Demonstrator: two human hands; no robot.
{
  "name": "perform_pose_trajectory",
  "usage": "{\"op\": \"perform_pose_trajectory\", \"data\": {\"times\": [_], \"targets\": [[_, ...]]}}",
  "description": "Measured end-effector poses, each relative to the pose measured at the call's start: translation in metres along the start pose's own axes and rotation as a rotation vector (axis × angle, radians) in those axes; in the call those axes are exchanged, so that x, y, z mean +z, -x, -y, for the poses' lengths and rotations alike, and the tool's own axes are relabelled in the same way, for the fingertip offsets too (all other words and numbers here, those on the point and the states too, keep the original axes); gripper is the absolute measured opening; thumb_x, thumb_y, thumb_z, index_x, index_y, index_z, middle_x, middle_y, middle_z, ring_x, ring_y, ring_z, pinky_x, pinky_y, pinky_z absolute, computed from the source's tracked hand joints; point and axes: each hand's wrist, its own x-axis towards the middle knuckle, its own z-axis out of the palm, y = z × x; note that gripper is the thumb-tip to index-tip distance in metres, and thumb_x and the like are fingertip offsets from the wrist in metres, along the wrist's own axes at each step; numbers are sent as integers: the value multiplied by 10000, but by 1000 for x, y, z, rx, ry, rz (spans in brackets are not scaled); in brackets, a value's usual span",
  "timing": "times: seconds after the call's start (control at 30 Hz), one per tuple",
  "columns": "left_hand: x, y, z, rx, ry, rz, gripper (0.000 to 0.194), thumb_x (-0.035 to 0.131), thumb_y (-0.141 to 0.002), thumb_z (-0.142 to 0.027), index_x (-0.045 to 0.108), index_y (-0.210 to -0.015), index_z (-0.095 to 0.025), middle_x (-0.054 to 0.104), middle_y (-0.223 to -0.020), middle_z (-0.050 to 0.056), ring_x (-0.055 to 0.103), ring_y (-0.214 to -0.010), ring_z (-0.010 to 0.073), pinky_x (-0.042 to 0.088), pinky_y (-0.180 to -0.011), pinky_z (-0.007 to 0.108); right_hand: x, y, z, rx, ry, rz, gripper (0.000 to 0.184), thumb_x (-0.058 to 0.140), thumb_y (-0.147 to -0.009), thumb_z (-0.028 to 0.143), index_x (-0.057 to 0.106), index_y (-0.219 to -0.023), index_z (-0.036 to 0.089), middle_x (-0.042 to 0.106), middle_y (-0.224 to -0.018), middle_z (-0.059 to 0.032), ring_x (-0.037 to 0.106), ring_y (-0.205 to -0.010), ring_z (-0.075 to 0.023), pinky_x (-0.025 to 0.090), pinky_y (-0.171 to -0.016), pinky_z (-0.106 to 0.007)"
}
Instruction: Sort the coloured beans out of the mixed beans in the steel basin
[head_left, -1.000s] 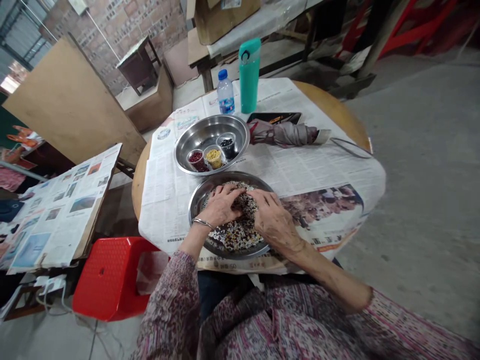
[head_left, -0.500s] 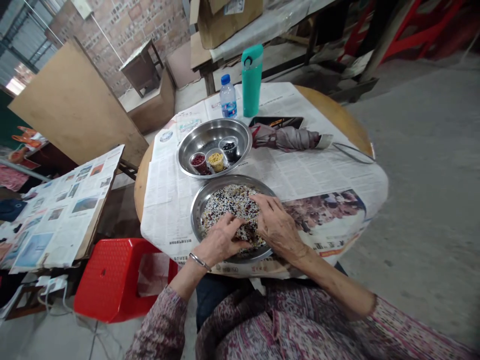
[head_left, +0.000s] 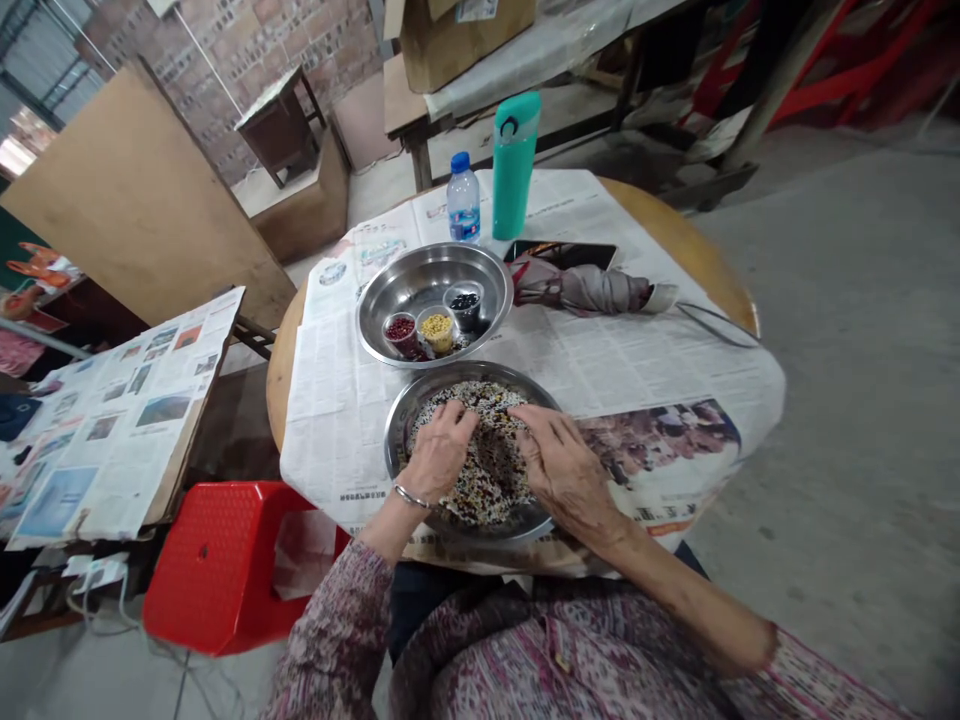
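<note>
The left hand point(head_left: 439, 452) and right hand point(head_left: 564, 472) rest, fingers point(head_left: 529, 420) loosely spread, in mixed beans point(head_left: 491, 480) on a steel plate point(head_left: 450, 375) near the counter's point(head_left: 675, 225) front edge.

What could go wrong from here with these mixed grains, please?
Grains heaped near the shallow rim of the steel plate could spill onto the newspaper as the left hand and right hand work them. The plate also sits near the round table's edge, so a knock might tip it.

left hand point(head_left: 439, 452) curled, right hand point(head_left: 566, 475) spread — both palms down
</note>
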Motion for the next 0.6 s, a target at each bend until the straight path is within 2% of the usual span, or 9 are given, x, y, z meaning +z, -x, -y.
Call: {"op": "perform_pose_trajectory", "data": {"times": [0.1, 0.17, 0.27, 0.3, 0.33, 0.4, 0.47, 0.53, 0.6], "targets": [[-6, 20, 10, -114, 76, -79, 315, 444, -924, -40, 568, -1147, -225, 586, -1177, 59, 544, -1073, 187, 503, -965, 336, 0, 0, 0, -1, 11, 13, 311, 392, -983, 194, 549, -1249, 158, 642, -1159, -133, 569, -1116, -254, 484, -988, -427], [-10, 36, 10, -169, 92, -142, 306, 553, -925, -172, 532, -1223, -238, 534, -1289, 76, 504, -1153, 233, 487, -1010, 400, 0, 0, 0, 5, 21, 26, 313, 397, -982, 192, 549, -1254, 161, 641, -1166, -131, 569, -1120, -255, 483, -989, -429], [-12, 54, 2, -244, 121, -95, 775, 810, -707, -484, 441, -1336, -223, 447, -1374, 141, 454, -1212, 344, 478, -1006, 522, 0, 1, -1, 1, 35, 39, 316, 407, -979, 186, 544, -1263, 161, 638, -1171, -129, 569, -1125, -257, 486, -987, -430], [-11, 57, -2, -264, 137, -61, 879, 848, -639, -511, 423, -1349, -215, 441, -1367, 154, 457, -1204, 360, 484, -990, 539, 0, 1, -1, -3, 37, 42, 318, 409, -978, 184, 543, -1264, 161, 637, -1171, -128, 569, -1127, -258, 487, -986, -430], [-10, 59, -7, -282, 157, -31, 887, 864, -623, -492, 424, -1341, -212, 451, -1344, 156, 470, -1185, 358, 495, -970, 536, 1, 1, -1, -7, 38, 46, 319, 410, -977, 182, 542, -1267, 162, 637, -1172, -127, 569, -1129, -258, 488, -986, -431], [-5, 58, -16, -301, 215, 0, 668, 825, -715, -351, 473, -1267, -217, 499, -1254, 126, 511, -1124, 310, 522, -932, 481, 1, 1, -1, -15, 41, 55, 322, 413, -976, 181, 537, -1273, 167, 637, -1173, -124, 569, -1131, -259, 489, -985, -432], [2, 52, -24, -292, 298, -1, 383, 699, -816, -165, 531, -1155, -220, 539, -1140, 82, 552, -1039, 241, 537, -901, 400, 1, 1, -1, -20, 45, 58, 324, 411, -977, 183, 534, -1277, 170, 637, -1172, -124, 569, -1129, -260, 491, -981, -434], [11, 41, -29, -261, 387, -23, 273, 586, -837, -46, 567, -1054, -210, 565, -1035, 52, 579, -963, 198, 538, -877, 342, 1, 2, -2, -23, 39, 47, 327, 404, -979, 183, 534, -1279, 167, 637, -1169, -130, 569, -1126, -260, 492, -977, -435], [17, 27, -33, -218, 465, -46, 246, 540, -837, -15, 587, -994, -199, 593, -968, 40, 595, -923, 185, 537, -864, 320, 1, 2, -2, -24, 18, 26, 331, 399, -979, 188, 535, -1281, 171, 636, -1170, -134, 567, -1129, -260, 489, -979, -439]]}}
